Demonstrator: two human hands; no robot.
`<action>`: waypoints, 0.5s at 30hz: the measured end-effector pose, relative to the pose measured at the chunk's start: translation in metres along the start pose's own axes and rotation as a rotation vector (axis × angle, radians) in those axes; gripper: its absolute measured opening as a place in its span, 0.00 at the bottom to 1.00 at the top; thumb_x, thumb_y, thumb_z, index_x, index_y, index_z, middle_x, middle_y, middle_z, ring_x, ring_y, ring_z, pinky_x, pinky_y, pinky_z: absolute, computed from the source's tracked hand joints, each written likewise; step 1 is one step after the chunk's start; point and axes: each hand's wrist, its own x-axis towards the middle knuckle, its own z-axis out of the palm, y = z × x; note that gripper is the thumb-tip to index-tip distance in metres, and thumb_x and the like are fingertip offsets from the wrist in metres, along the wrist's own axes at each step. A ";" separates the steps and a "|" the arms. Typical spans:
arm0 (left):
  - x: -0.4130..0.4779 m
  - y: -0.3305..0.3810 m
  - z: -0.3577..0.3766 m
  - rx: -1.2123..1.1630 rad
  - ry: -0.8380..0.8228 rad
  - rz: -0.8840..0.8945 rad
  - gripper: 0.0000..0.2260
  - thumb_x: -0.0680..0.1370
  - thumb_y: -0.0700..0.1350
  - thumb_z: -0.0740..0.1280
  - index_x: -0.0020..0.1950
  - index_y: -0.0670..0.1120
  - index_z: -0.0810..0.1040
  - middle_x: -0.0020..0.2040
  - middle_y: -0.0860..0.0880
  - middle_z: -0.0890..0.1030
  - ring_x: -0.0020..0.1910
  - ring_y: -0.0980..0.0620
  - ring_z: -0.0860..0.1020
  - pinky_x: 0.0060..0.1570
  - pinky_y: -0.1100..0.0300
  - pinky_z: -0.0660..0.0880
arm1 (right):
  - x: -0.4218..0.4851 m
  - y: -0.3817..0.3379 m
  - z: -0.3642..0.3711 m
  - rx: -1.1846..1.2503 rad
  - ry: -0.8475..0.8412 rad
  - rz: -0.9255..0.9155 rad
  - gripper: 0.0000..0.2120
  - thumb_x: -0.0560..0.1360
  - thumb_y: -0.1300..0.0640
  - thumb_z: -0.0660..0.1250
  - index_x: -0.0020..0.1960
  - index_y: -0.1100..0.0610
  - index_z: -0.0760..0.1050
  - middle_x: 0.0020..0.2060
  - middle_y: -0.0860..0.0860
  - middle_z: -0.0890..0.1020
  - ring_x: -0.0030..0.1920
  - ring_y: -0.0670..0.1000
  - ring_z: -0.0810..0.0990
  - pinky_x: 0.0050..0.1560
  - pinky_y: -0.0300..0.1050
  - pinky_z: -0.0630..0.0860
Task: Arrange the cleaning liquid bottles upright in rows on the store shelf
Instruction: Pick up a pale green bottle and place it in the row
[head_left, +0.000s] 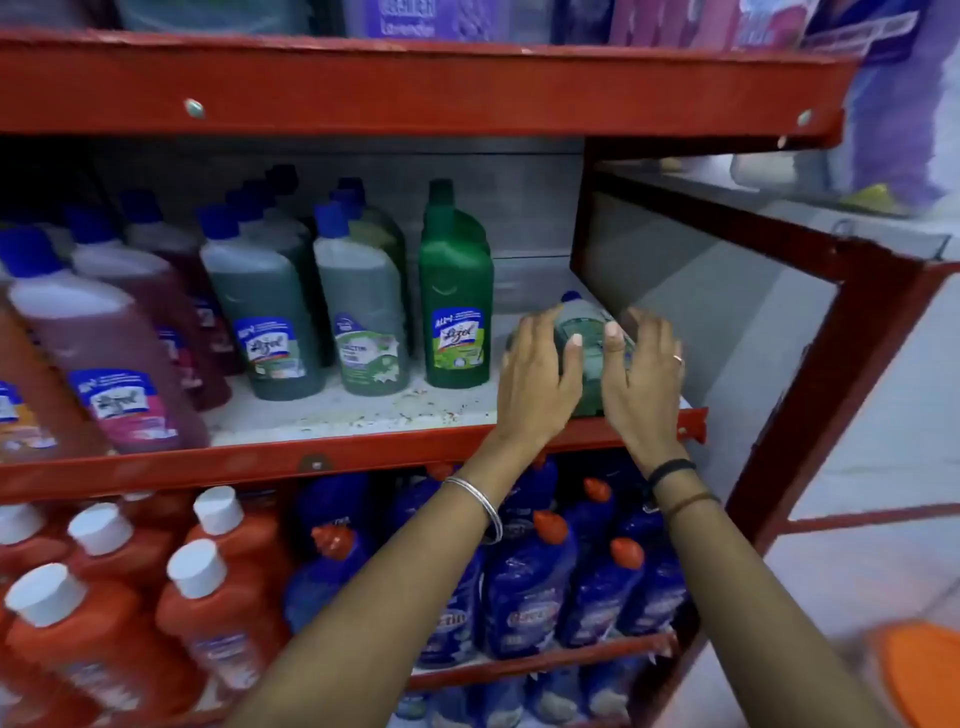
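Cleaning liquid bottles (363, 312) stand upright in rows across the shelf (363, 410). A lone green bottle (589, 345) at the right end is clasped between left hand (540, 374) and right hand (644, 374), probably still to be squared into a row.

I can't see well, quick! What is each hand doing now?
Left hand: holding the pale green plastic bottle with a blue cap.
Right hand: holding the same bottle.
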 end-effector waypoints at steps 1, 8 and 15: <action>0.003 -0.002 0.007 0.007 -0.031 -0.072 0.24 0.77 0.54 0.51 0.68 0.42 0.65 0.64 0.42 0.73 0.64 0.43 0.70 0.63 0.47 0.68 | 0.004 0.006 0.002 0.025 -0.023 0.057 0.21 0.78 0.48 0.54 0.62 0.62 0.70 0.58 0.60 0.76 0.60 0.60 0.72 0.59 0.46 0.63; 0.021 -0.006 0.025 -0.057 -0.200 -0.386 0.23 0.80 0.52 0.51 0.72 0.42 0.58 0.70 0.36 0.69 0.67 0.37 0.68 0.66 0.49 0.65 | 0.059 0.024 0.004 0.067 -0.474 0.368 0.19 0.70 0.44 0.64 0.49 0.60 0.79 0.47 0.58 0.83 0.48 0.58 0.80 0.45 0.47 0.75; 0.031 -0.004 0.016 -0.504 -0.111 -0.608 0.11 0.70 0.52 0.60 0.52 0.55 0.70 0.57 0.41 0.79 0.55 0.41 0.78 0.58 0.45 0.76 | 0.064 0.015 0.017 0.462 -0.475 0.576 0.14 0.71 0.48 0.68 0.50 0.58 0.78 0.38 0.52 0.82 0.37 0.49 0.82 0.30 0.38 0.78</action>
